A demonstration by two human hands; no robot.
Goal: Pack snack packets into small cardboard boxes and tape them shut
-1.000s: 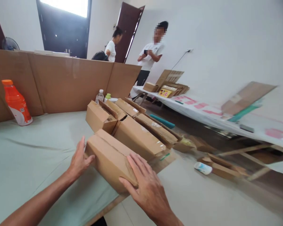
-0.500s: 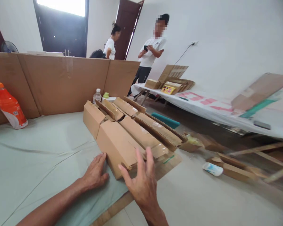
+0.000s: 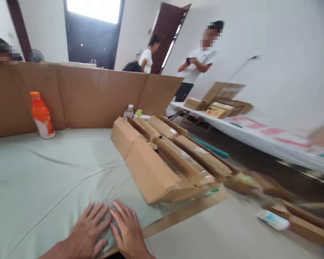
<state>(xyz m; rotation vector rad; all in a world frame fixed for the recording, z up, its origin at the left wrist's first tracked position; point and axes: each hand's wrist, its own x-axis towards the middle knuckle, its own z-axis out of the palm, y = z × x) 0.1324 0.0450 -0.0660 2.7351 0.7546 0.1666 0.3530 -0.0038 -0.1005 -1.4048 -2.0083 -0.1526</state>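
Observation:
My left hand (image 3: pixel 90 230) lies flat on the pale green cloth (image 3: pixel 56 172) with its fingers spread. Close beside it, my right hand (image 3: pixel 126 226) rests near the table's front edge, fingers stretched out and holding nothing. Beyond both hands stands a cluster of brown cardboard boxes (image 3: pixel 151 169) set side by side in two rows. The nearest box has a smooth slanted side facing me, and some flaps stand up with clear tape on them. Neither hand touches the boxes.
An orange bottle (image 3: pixel 43 117) stands before a cardboard screen (image 3: pixel 102 97). A clear bottle (image 3: pixel 129 112) is behind the boxes. A white cup-like container (image 3: pixel 272 220) and an open carton (image 3: pixel 307 223) lie at right. Two people stand beyond; a third head shows at left.
Both hands have left the nearest box and come down onto the cloth close to me. The view has turned left, so the scene sits further right.

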